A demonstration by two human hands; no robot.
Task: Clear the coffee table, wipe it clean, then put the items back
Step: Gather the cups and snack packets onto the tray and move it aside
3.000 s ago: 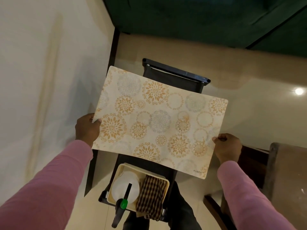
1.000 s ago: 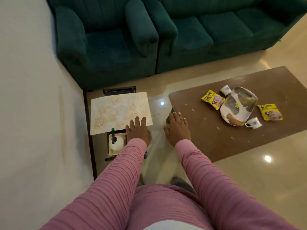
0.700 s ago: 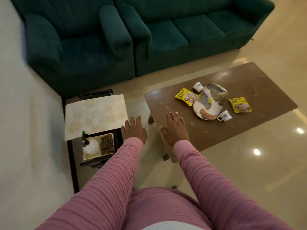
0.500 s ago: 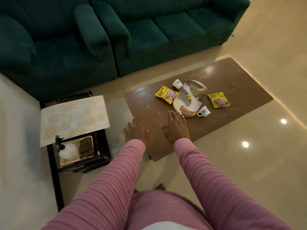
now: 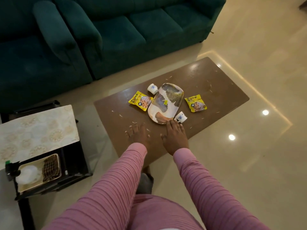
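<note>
A dark green velvet armchair (image 5: 33, 52) stands at the far left. A matching sofa (image 5: 141, 27) with three seat cushions stands just beside it, and their padded arms are side by side. The sofa runs along the far side towards the right. Glossy cream floor tiles (image 5: 249, 171) cover the rest of the room. Two round light reflections (image 5: 265, 112) show on the floor at the right, and a bright angled line of reflected light (image 5: 272, 103) lies beyond them. A black metal stand (image 5: 76, 165) sits at the near left. Beside it, a dark strip (image 5: 26, 216) runs along the foot of a pale wall (image 5: 6, 213).
</note>
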